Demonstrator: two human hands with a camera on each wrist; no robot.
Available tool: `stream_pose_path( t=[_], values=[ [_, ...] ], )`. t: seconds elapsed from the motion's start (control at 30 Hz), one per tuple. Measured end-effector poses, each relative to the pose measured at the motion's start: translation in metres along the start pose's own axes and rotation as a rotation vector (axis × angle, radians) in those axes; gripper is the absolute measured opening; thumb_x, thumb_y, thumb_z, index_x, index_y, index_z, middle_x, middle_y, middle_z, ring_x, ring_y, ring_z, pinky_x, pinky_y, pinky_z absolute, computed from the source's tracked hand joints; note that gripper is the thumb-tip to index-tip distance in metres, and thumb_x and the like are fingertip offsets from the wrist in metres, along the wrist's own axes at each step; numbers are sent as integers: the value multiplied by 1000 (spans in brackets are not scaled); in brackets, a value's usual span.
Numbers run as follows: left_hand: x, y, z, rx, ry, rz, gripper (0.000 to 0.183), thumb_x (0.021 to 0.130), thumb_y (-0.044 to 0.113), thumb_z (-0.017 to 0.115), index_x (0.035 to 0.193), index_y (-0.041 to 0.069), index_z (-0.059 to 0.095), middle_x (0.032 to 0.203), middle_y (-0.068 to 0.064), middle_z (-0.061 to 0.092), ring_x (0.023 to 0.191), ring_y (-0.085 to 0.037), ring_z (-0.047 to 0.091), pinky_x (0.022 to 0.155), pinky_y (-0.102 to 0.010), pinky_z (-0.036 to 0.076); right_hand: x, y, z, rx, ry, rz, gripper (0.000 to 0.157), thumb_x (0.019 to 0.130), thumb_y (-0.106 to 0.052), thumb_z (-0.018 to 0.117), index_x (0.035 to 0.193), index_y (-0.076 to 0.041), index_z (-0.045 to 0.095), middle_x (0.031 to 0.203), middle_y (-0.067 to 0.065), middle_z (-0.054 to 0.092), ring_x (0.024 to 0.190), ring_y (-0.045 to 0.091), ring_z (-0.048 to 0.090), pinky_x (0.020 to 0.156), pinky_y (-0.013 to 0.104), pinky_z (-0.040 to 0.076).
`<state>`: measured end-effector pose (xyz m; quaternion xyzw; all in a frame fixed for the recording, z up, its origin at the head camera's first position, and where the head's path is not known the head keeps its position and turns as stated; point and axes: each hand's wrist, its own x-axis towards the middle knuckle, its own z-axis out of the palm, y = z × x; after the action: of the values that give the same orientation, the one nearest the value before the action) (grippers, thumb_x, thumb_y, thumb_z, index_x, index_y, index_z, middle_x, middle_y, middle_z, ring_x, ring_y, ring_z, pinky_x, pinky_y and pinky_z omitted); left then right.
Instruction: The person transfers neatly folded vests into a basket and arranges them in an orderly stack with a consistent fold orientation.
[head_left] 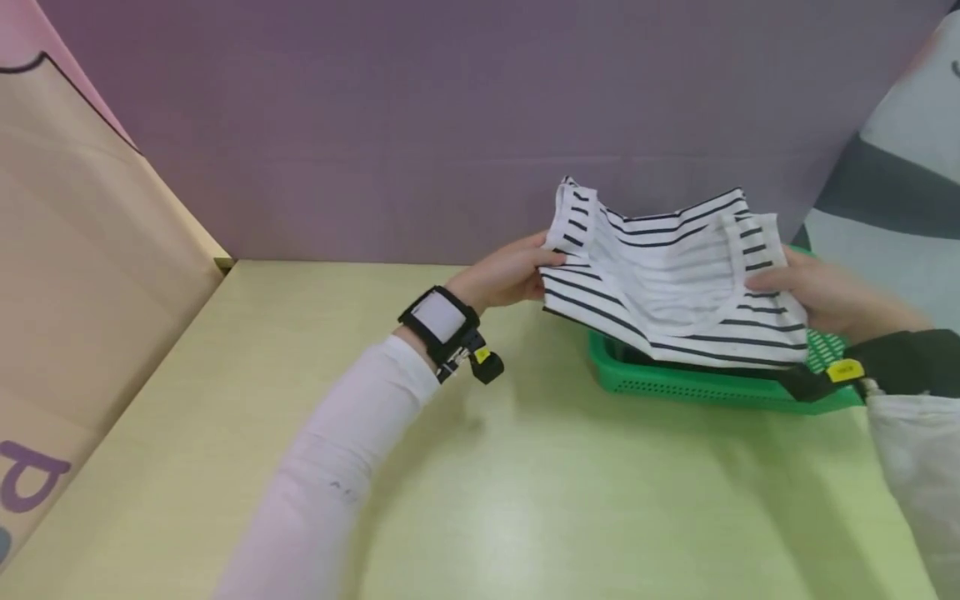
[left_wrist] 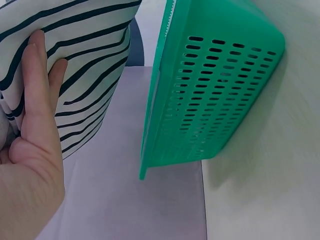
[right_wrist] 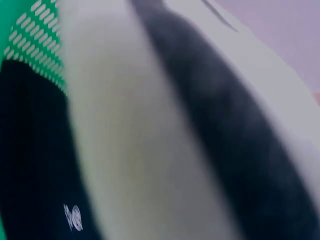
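Observation:
A white shirt with black stripes [head_left: 600, 296], its wide neckline facing me, is held up by both hands over a green basket [head_left: 675, 385]. At its left shoulder, my left hand [head_left: 513, 271] pinches the cloth with the thumb in front. My right hand [head_left: 821, 292] grips the opposite shoulder, thumb also on the front. In the left wrist view the fingers [left_wrist: 37, 95] lie along the striped cloth. Striped fabric [right_wrist: 135, 125] fills most of the right wrist view, close and blurred, hiding the right hand there. Dark cloth [right_wrist: 40, 150] with a small white print lies inside the basket.
The basket has slotted side walls [left_wrist: 220, 85] and stands at the right back of the pale wooden table [head_left: 480, 500]. A grey-purple cloth backdrop [head_left: 375, 125] rises behind the table. A beige printed panel [head_left: 75, 250] borders its left side.

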<state>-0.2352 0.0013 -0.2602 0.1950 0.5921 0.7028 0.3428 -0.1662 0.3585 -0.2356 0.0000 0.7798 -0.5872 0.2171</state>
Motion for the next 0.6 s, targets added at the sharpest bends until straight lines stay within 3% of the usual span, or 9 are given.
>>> stream_pose_path(
  t=[0.13,0.3,0.4,0.53,0.6],
  values=[
    [10,5,9,-1,9,-14,44,102,8,36,145,14,32,120,-20,57,80,-16,62,70,-28,53,1,-7,-6,-112,62,75,57,101,-15,40,142,-42,11,92,-16,65,86,8,66,76,34,57],
    [24,7,19,5,-1,-2,45,102,7,35,146,14,31,126,-25,54,76,-17,63,69,-28,53,2,-14,-19,-198,77,85,43,101,-14,38,125,-46,24,91,-18,63,85,7,65,75,32,56],
    [32,9,26,27,0,-12,45,102,8,36,146,15,31,121,-23,57,79,-19,62,70,-29,53,0,-17,-29,-253,76,116,47,102,-16,37,133,-46,19,90,-18,63,84,6,65,76,32,56],
    [40,15,38,43,-3,-39,46,102,8,36,146,18,31,124,-20,57,88,-23,61,73,-30,53,-1,-18,-38,-309,84,165,68,102,-17,34,151,-28,-12,87,-18,62,83,6,65,77,32,55],
    [43,19,43,43,1,-42,46,102,8,36,146,18,30,124,-20,57,89,-23,61,72,-29,53,-1,-18,-42,-325,94,171,70,102,-16,34,150,-19,-17,87,-18,61,83,7,65,77,33,55]
  ],
)
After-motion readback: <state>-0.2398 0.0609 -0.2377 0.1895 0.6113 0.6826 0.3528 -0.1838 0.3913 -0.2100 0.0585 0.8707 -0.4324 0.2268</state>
